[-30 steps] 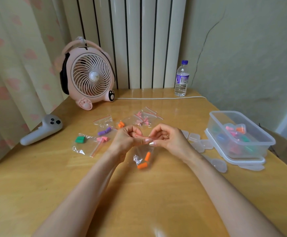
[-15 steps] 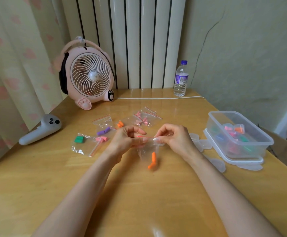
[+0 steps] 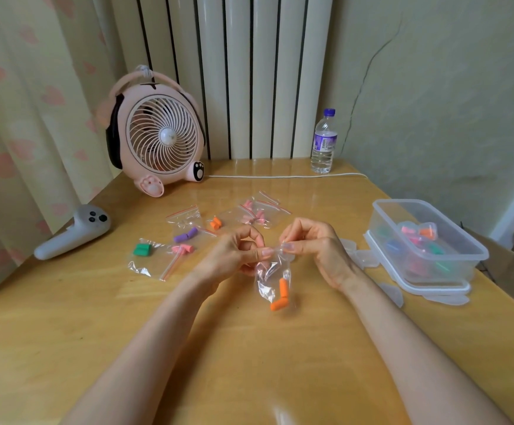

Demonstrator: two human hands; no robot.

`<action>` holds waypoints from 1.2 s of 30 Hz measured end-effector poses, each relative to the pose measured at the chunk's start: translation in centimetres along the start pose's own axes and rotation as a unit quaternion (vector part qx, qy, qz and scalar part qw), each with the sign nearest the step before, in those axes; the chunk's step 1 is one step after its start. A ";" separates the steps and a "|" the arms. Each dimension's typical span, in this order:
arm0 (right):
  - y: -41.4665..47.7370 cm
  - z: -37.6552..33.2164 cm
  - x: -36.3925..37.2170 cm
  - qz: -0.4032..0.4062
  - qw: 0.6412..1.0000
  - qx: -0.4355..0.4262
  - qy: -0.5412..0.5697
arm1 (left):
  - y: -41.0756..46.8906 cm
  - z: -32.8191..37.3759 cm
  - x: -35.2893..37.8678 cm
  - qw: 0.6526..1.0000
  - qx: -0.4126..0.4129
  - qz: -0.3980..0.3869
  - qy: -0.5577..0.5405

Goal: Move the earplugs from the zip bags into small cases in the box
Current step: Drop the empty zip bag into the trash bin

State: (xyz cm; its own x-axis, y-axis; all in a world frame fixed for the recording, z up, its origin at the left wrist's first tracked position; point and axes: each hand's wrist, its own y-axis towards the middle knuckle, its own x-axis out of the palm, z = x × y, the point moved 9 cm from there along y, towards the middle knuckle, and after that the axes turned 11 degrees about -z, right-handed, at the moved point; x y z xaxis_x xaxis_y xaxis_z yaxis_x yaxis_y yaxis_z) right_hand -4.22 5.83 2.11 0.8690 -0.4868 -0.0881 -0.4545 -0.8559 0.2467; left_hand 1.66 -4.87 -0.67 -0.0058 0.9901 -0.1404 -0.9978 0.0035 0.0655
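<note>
Pinching bag (image 3: 271,279), seemingly, left hand (image 3: 231,256), right hand (image 3: 321,251)

The table (image 3: 65,348) bears 1 fan (image 3: 161,139), 1 water bottle (image 3: 324,145), 1 controller (image 3: 73,234) and 1 clear box (image 3: 402,201). 1 lifted zip bag (image 3: 268,274) contains 2 orange earplugs (image 3: 282,286); the overlapping bags (image 3: 188,216) beyond defy exact counting.

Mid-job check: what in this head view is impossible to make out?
Head view: whether the zip bag seal is open; fingers of the left hand and right hand cover it.
Head view: how many small cases sit in the box; its cloudy wall blurs them.
Head view: loose cases beside the box; the right hand partly hides them.
</note>
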 end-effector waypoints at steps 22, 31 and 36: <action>0.0 1.4 -0.6 0.031 0.987 0.050 -0.149 | -0.7 -1.6 -5.2 0.977 -0.034 0.175 0.118; 0.3 2.8 0.6 -0.047 0.980 0.081 -0.178 | -1.7 -3.3 -5.4 0.974 -0.118 0.194 -0.010; 0.3 1.7 -0.5 0.029 0.991 0.039 -0.127 | -1.7 -3.1 -5.4 0.970 -0.142 0.187 0.064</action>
State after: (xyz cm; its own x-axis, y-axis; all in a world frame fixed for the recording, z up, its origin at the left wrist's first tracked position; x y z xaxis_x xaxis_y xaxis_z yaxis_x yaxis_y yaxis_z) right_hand -5.11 5.56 0.55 0.7683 -0.5550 -0.3189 -0.5246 -0.8314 0.1831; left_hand 3.22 -10.64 -3.09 -0.3600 0.8892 -0.2824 -0.9025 -0.4086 -0.1363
